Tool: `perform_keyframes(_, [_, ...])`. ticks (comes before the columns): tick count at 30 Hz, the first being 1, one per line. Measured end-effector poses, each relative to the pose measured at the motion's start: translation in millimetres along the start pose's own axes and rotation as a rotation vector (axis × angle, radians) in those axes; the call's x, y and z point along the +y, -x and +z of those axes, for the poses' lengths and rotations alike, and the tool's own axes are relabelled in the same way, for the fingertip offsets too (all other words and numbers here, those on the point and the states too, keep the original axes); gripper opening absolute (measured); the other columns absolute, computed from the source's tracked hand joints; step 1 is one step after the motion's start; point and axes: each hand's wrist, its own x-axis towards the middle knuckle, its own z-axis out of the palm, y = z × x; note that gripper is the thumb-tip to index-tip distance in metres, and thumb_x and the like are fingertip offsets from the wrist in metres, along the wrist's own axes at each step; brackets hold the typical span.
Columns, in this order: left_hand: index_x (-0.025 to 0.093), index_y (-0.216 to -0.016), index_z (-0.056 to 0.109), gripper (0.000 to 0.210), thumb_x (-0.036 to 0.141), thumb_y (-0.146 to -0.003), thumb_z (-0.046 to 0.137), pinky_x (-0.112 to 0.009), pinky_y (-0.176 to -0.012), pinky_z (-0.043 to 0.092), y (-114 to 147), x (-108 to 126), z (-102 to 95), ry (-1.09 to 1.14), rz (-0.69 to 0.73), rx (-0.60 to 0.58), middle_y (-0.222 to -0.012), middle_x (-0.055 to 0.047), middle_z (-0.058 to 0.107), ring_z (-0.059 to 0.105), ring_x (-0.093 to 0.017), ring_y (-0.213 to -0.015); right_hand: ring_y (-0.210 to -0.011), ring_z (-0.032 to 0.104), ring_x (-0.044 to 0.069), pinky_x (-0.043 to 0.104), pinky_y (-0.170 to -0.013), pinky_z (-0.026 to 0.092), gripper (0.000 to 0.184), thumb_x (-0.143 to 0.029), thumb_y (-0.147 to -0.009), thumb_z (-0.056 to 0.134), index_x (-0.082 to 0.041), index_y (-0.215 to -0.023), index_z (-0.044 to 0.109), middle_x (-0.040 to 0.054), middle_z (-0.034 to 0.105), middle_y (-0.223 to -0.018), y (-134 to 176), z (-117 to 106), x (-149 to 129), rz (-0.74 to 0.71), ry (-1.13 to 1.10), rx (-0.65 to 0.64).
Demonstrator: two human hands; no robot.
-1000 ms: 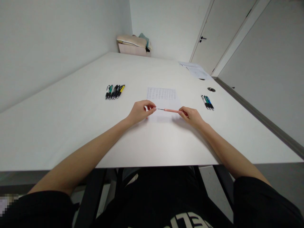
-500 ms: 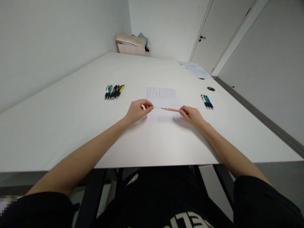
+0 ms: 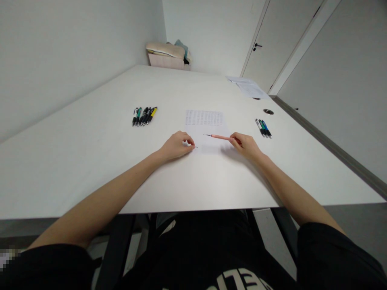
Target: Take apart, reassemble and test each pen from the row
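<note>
My right hand (image 3: pixel 244 143) is closed around the rear of a pink pen barrel (image 3: pixel 220 137), holding it just over the paper. A thin refill (image 3: pixel 207 135) sticks out of the barrel's left end, its tip pointing left. Across from it, my left hand (image 3: pixel 177 146) is low at the paper's left edge, thumb and fingers pinched on a small pale piece (image 3: pixel 196 147), too small to make out fully. A gap separates this piece from the refill tip. Under both hands lies a printed sheet of paper (image 3: pixel 204 118) on the white table (image 3: pixel 169 183).
Several pens (image 3: pixel 145 116) lie in a row at the left. Another group of pens (image 3: pixel 263 128) is at the right, near a round table insert (image 3: pixel 268 111). More printed sheets (image 3: pixel 249 87) rest at the far right. The table's front edge is close to my body.
My left hand has drawn the small pale piece away from the refill tip and lowered it toward the paper. The small pink part on the paper is now out of sight. My right hand barely moved.
</note>
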Motion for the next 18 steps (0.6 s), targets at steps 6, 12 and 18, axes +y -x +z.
perform_keyframes(6, [0.020,-0.070,0.067,0.009,0.026,-0.070,0.061,-0.031,-0.075,0.043,-0.3,-4.3,0.0,-0.030,0.036,-0.052,-0.075,-0.003,0.065,0.056,-0.018,-0.077,-0.053,0.047,0.012,0.024,-0.055,0.032,0.031,-0.040,-0.088,0.037,-0.018,-0.083,0.058,0.0022,0.058,-0.063,-0.5,-0.5,-0.2,0.009,-0.003,-0.008])
perform_keyframes(12, [0.021,-0.071,0.068,0.011,0.027,-0.071,0.058,-0.029,-0.071,0.044,0.3,-3.6,-2.3,-0.070,0.070,-0.107,-0.070,-0.002,0.063,0.056,-0.017,-0.072,-0.053,0.046,0.012,0.023,-0.055,0.032,0.031,-0.040,-0.088,0.037,-0.018,-0.082,0.058,0.0016,0.057,-0.062,-0.1,-0.5,-0.7,0.013,-0.005,-0.008])
perform_keyframes(18, [0.020,-0.071,0.068,0.011,0.025,-0.070,0.058,-0.029,-0.070,0.044,-0.3,-2.8,-1.8,-0.082,0.056,-0.105,-0.071,-0.002,0.064,0.057,-0.017,-0.072,-0.053,0.047,0.012,0.024,-0.055,0.032,0.030,-0.039,-0.088,0.038,-0.018,-0.083,0.058,0.0018,0.057,-0.062,-0.5,-0.6,-1.3,0.019,-0.002,-0.013])
